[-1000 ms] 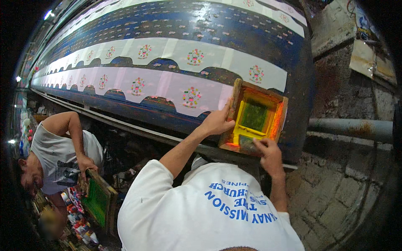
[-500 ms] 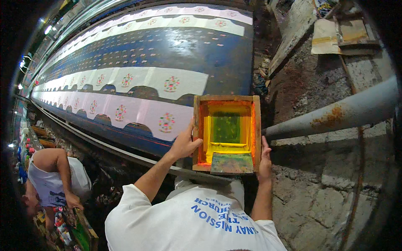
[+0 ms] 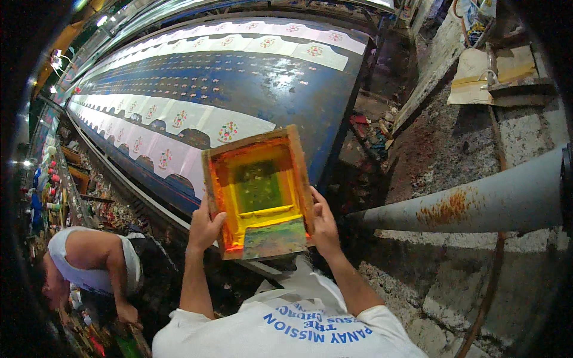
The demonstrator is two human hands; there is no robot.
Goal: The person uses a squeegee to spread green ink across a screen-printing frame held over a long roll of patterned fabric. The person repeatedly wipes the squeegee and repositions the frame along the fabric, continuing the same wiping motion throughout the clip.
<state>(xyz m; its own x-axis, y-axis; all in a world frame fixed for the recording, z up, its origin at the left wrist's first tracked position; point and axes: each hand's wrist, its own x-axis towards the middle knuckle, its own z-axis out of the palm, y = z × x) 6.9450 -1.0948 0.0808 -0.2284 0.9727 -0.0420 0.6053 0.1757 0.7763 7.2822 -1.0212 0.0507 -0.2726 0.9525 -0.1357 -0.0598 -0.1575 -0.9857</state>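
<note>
In the head view, our left hand (image 3: 207, 225) grips one side of the wooden frame (image 3: 259, 186), thumb over its rim; our right hand (image 3: 324, 225) clasps the opposite side, so the frame sits between them. A greenish board (image 3: 276, 239) lies at its near end. Beyond our hands, the long table (image 3: 313, 101) ends in a slanting edge, and a dark gap opens between that edge and the rusty pipe (image 3: 462, 200) to their right.
</note>
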